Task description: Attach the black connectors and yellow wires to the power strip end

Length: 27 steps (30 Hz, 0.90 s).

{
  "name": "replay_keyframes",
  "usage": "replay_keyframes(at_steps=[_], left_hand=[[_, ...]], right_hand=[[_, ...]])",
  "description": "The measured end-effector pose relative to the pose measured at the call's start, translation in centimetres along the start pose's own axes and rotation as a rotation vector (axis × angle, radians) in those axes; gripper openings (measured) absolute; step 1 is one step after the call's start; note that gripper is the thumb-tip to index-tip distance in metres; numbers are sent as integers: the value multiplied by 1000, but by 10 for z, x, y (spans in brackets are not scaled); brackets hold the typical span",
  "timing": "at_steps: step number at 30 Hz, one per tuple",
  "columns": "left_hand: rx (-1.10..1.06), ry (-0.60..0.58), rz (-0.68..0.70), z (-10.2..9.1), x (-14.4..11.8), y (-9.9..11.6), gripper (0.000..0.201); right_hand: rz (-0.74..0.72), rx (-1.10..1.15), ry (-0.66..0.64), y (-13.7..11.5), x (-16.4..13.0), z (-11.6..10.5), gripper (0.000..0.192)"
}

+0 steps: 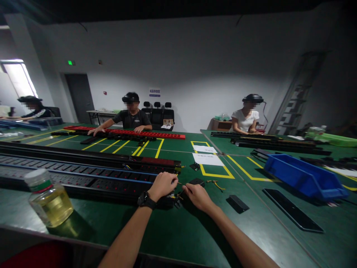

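My left hand, with a black watch on the wrist, rests over the right end of a long black strip with red-dotted sockets and a blue edge. Its fingers are curled together near loose wire ends, and what they grip is hidden. Just to the right, my right hand is closed in a pinch by the same strip end; the thing between its fingertips is too small to name. Beyond that hand sits a small black block. Yellow wire pieces lie beside it on the green table.
A bottle of yellow liquid stands at front left. At right are a black block, a phone and a blue bin. White papers lie ahead. Across the table, people work at a red rail and black strips.
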State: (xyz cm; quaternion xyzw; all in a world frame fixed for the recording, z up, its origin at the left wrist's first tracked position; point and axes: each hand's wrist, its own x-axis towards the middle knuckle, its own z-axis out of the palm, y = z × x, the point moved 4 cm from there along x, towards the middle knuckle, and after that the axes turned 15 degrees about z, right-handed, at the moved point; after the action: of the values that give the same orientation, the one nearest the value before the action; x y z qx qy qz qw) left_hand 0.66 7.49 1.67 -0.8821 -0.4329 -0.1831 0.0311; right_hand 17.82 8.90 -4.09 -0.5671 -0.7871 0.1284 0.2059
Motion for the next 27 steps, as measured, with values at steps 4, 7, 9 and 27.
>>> replay_keyframes(at_steps=[4,7,9,27], left_hand=[[-2,-7,-9,1,0,-1,28],[2,0,3,3,0,-3,29],[1,2,6,5,1,-3,29],[4,-23,-2,1,2,-2,28]], right_hand=[[9,-8,-5,0,0,0,38],[8,-10,-4,-1,0,0,38],[10,-15,-4,-1,-1,-1,38],[6,-30,0,-4,-2,-4,36]])
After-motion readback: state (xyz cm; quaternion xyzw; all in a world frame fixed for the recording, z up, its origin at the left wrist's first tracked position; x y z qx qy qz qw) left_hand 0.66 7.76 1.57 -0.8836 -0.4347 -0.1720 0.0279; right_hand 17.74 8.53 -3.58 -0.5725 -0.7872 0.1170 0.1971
